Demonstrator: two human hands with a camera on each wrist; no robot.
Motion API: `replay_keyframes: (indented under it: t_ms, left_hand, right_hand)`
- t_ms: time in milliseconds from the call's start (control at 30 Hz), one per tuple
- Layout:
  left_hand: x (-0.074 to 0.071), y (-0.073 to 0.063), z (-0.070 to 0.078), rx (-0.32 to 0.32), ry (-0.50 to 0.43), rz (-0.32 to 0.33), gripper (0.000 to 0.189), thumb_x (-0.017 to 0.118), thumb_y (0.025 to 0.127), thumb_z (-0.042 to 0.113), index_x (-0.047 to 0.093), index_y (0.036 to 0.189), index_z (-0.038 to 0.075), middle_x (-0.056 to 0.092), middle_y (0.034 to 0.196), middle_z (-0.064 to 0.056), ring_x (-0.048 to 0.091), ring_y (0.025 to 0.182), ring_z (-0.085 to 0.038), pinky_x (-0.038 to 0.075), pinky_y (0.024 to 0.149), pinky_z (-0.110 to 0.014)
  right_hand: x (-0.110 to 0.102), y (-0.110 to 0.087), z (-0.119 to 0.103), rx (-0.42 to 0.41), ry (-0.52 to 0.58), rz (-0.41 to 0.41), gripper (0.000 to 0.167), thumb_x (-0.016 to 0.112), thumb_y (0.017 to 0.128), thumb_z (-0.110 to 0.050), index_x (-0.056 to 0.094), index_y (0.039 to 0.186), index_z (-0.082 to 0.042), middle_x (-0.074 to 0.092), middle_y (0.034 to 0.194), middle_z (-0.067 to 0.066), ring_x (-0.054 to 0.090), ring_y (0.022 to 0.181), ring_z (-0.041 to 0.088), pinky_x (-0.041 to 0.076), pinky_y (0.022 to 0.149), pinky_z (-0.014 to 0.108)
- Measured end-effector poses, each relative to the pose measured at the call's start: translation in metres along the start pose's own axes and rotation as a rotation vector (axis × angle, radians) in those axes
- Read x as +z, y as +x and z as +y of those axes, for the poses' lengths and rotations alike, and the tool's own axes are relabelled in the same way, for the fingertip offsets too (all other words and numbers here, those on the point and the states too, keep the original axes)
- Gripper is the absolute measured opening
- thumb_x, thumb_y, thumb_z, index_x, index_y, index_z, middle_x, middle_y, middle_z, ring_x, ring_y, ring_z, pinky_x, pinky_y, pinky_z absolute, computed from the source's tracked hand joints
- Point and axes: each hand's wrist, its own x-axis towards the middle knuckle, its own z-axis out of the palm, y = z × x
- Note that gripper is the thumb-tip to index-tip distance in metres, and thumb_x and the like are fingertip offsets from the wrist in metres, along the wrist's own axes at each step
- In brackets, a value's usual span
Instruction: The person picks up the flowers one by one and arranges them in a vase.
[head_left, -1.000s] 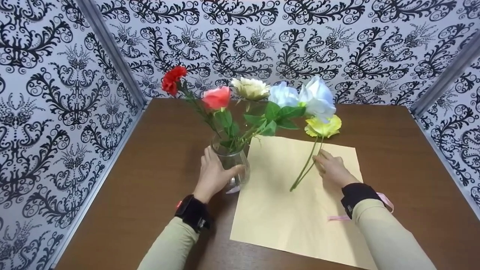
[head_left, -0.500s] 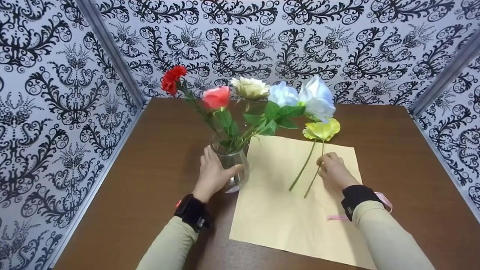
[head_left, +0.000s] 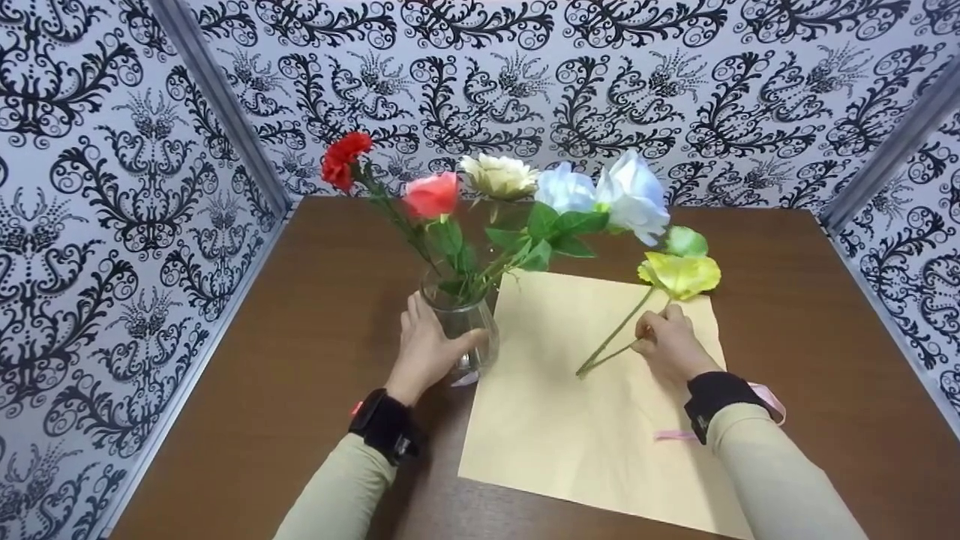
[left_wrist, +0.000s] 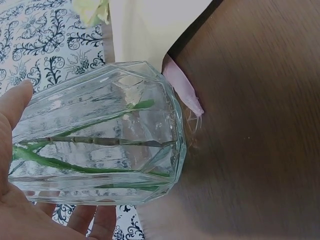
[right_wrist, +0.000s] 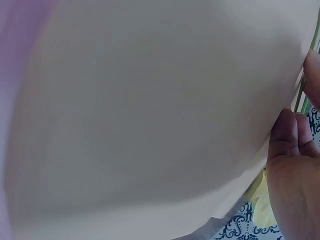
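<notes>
In the head view my left hand (head_left: 431,349) grips a clear glass vase (head_left: 472,330) around its side, thumb in front. Green stems (left_wrist: 90,141) stand inside the vase in the left wrist view. Above its mouth spread a red carnation (head_left: 345,159), a coral rose (head_left: 432,195), a cream flower (head_left: 499,177) and pale blue flowers (head_left: 636,196). My right hand (head_left: 671,341) pinches a thin stem over the paper. A yellow flower (head_left: 681,274) lies just beyond these fingers, with a pale green round piece (head_left: 686,241) behind it. Two stems meet at their lower ends.
A sheet of cream paper (head_left: 570,435) lies on the brown table (head_left: 300,315), under the right hand. Pink ribbon (head_left: 677,435) shows by the right wrist. A pale pink strip (left_wrist: 184,87) lies beside the vase base. Patterned walls (head_left: 510,82) enclose the table.
The yellow flower has shifted right and nearer with my right hand's stem. The stems spread apart, then came together at their lower ends. The pale green piece came into view. Left hand stays on the vase.
</notes>
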Motion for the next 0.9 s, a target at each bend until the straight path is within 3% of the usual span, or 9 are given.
replay_keyframes:
  t_ms: [267,467,633,767,900]
  left_hand:
    - [-0.001,0.000,0.001,0.016,0.013,0.003,0.117,0.086,0.075,0.050,0.018,0.153,-0.006,0.029,0.150,-0.024,0.032,0.136,-0.045,0.031,0.115,-0.054]
    - [0.001,0.001,0.001,0.028,0.016,0.025,0.113,0.087,0.074,0.049,0.022,0.151,-0.004,0.033,0.145,-0.022,0.036,0.131,-0.044,0.035,0.112,-0.054]
    - [0.002,0.002,0.000,0.029,0.009,0.023,0.112,0.087,0.075,0.048,0.022,0.151,-0.003,0.034,0.144,-0.021,0.035,0.131,-0.044,0.035,0.112,-0.054]
    - [0.001,0.001,0.000,0.023,0.004,0.016,0.112,0.087,0.076,0.048,0.022,0.151,-0.003,0.033,0.144,-0.021,0.034,0.131,-0.043,0.035,0.112,-0.054]
    - [0.001,0.002,-0.001,0.022,0.004,0.015,0.112,0.086,0.076,0.048,0.021,0.151,-0.003,0.032,0.146,-0.021,0.034,0.132,-0.044,0.034,0.113,-0.054]
  right_hand:
    - [0.002,0.000,0.008,-0.042,-0.043,0.044,0.021,0.077,0.088,-0.007,0.057,0.082,-0.007,0.037,0.089,0.008,0.042,0.086,0.031,0.034,0.074,0.039]
    - [-0.003,0.000,0.006,0.003,-0.021,-0.004,0.016,0.076,0.088,-0.010,0.061,0.084,-0.005,0.043,0.091,0.010,0.045,0.087,0.030,0.035,0.076,0.038]
    - [-0.014,0.000,0.003,0.102,-0.004,-0.007,0.014,0.064,0.096,-0.015,0.062,0.101,-0.002,0.059,0.093,0.015,0.055,0.086,0.030,0.042,0.077,0.040]
    - [-0.023,-0.001,0.002,0.223,-0.019,0.031,0.027,0.050,0.104,-0.019,0.056,0.121,0.002,0.067,0.097,0.021,0.062,0.087,0.037,0.047,0.078,0.048]
    - [-0.026,-0.002,0.009,0.241,-0.069,0.030,0.041,0.047,0.105,-0.019,0.054,0.135,0.008,0.062,0.116,0.031,0.060,0.106,0.048,0.046,0.090,0.061]
